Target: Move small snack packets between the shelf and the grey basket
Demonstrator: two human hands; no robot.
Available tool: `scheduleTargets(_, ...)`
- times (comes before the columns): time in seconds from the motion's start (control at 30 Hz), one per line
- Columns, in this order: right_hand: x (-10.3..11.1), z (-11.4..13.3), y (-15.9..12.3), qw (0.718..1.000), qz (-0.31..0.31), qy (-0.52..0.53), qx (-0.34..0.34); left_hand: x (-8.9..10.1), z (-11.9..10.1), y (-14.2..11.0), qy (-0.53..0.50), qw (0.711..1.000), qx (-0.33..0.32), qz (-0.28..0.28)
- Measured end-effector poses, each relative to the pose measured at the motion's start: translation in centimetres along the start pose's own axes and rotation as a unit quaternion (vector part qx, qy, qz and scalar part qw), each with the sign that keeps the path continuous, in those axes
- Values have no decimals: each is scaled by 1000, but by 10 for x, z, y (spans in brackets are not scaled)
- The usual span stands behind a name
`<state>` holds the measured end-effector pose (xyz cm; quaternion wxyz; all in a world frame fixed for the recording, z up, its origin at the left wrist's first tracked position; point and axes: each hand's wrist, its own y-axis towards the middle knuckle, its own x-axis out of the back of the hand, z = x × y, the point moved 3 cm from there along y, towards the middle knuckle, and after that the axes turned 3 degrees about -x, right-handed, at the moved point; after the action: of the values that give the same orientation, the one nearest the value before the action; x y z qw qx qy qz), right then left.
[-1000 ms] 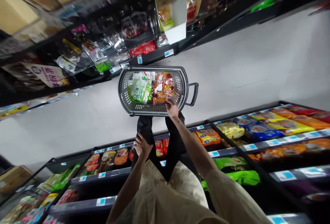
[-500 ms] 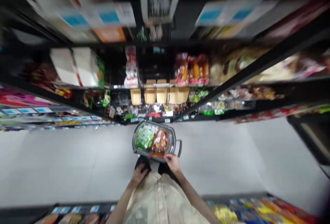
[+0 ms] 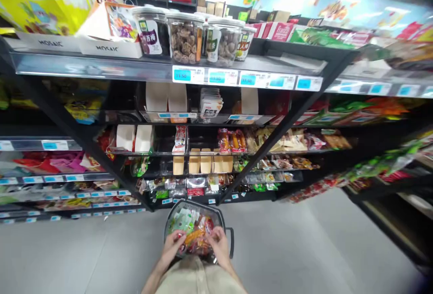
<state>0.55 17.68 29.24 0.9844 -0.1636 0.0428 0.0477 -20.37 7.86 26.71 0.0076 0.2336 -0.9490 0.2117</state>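
Observation:
Between my two hands, over the shopping basket, is a long orange snack packet (image 3: 194, 238), perhaps a wrapped sausage. My left hand (image 3: 172, 245) is closed with its fingers pinching the packet's left end. At the other end, my right hand (image 3: 219, 244) grips it with curled fingers. Under them stands a dark grey shopping basket (image 3: 221, 215) with its handle at the right. Inside it, a green and white bag (image 3: 184, 218) lies on the left, and red-wrapped snacks (image 3: 207, 224) are on the right, partly covered by my hands.
A tall black shelf rack faces me, with plastic jars (image 3: 186, 37) and price labels (image 3: 187, 75) on its upper board. Lower down are orange snacks in red wrappers (image 3: 232, 140) and small cardboard boxes (image 3: 194, 162). Grey floor (image 3: 277, 240) surrounds the basket.
The view has tilted up, bringing the upper shelf and jars into sight. My left hand has come from beside my leg to the basket, and the orange packet is now raised between both hands.

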Motion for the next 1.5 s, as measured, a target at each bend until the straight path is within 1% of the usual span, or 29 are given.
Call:
scheduleTargets(0.07,-13,5,-1,999,-15,33,-28,7,-19,1,-17,998,-36,47)
scheduleTargets(0.17,-35,12,-3,997,-6,48,-61,10,-39,-1,-26,993,-54,105)
scheduleTargets(0.27,-53,26,-5,997,-9,45,-62,11,-47,-5,-14,988,-69,140)
scheduleTargets(0.37,-71,43,-7,997,-15,47,-56,20,-47,-8,2,983,-83,167)
scheduleTargets(0.47,-90,56,-9,995,-4,70,-64,36,-50,-12,4,979,-92,180)
scheduleTargets(0.57,-109,66,-11,990,13,103,-99,50,-57,-16,-28,981,-91,170)
scheduleTargets(0.7,-127,76,-12,984,24,131,-118,60,-64,-19,-30,984,-67,160)
scheduleTargets(0.8,-132,78,-11,986,14,123,-113,65,-65,-18,-38,987,-63,143)
scheduleTargets(0.9,-131,73,-9,988,7,110,-106,68,-65,-18,-60,989,-60,121)
scheduleTargets(0.97,-130,69,-10,989,4,108,-102,70,-65,-19,-71,989,-59,117)
scheduleTargets(1.13,-128,59,-16,989,7,102,-106,72,-63,-24,-108,981,-55,149)
scheduleTargets(1.3,-128,54,-23,990,10,90,-106,71,-59,-26,-128,973,-29,190)
scheduleTargets(1.4,-128,50,-24,990,2,86,-111,70,-55,-26,-110,975,-29,192)
scheduleTargets(1.5,-127,48,-22,991,-8,84,-103,69,-50,-25,-95,979,-39,179)
